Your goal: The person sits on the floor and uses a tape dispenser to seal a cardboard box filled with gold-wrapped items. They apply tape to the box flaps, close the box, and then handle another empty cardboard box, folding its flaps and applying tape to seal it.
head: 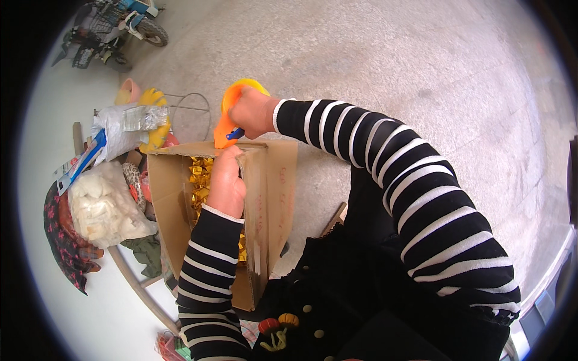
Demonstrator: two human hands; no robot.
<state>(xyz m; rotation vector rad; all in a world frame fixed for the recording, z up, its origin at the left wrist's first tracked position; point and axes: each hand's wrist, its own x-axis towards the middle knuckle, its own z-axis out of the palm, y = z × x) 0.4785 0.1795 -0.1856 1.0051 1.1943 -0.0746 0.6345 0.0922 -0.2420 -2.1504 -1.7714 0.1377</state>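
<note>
An open cardboard box stands before me, its flaps raised and red handwriting on the right one. Shiny gold foil pieces show inside it. My right hand grips an orange packing-tape dispenser with a yellow rim and a blue part, held at the box's far edge. Just below the dispenser's tip, my left hand reaches over the opening and holds the box at its far rim; its fingertips are partly hidden.
Left of the box lie a clear plastic bag of whitish material, a white sack and a dark floral cloth. A wire stand is beyond. An electric bike or scooter stands at the far left by the white wall.
</note>
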